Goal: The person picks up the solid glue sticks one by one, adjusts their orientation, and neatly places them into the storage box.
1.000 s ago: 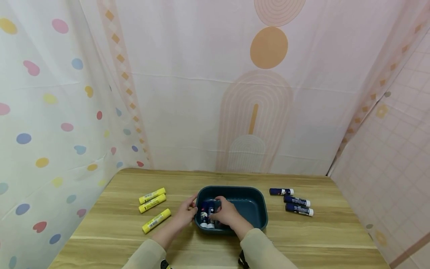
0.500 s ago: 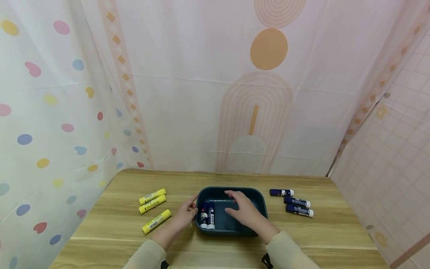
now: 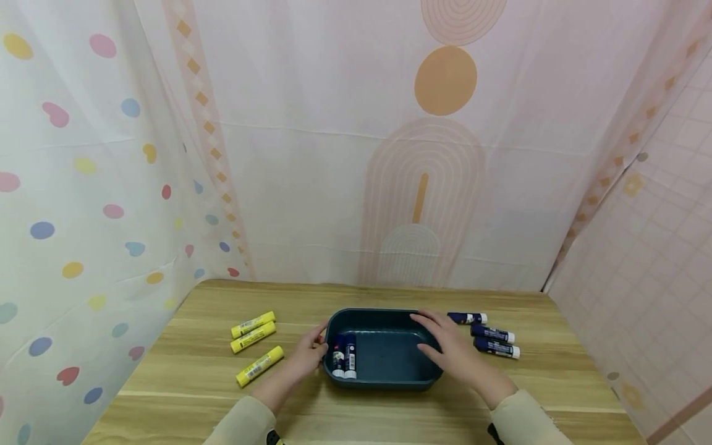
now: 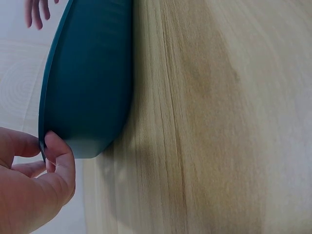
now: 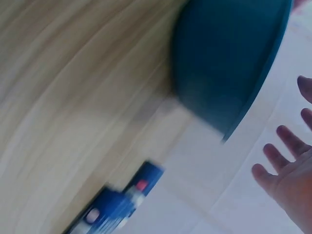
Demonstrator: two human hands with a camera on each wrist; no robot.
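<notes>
A dark teal rectangular bin [image 3: 384, 384] stands on the table. Side by side at its left end lie two navy glue sticks [image 3: 350, 356] with white caps. My left hand [image 3: 307, 352] pinches the bin's left rim, thumb and fingers on either side of the wall [image 4: 87, 87] in the left wrist view. Over the bin's right end, my right hand [image 3: 447, 346] holds nothing, its fingers spread. Several navy glue sticks [image 3: 497, 347] lie on the table to the right of that hand, blurred in the right wrist view.
Several yellow glue sticks [image 3: 259, 366] lie on the table left of the bin. A patterned curtain [image 3: 311, 185] hangs behind the wooden table [image 3: 356, 417], with more cloth at both sides.
My right hand has let go of a glue stick inside the bin and moved right, across to the bin's right end. The left hand keeps its place on the rim.
</notes>
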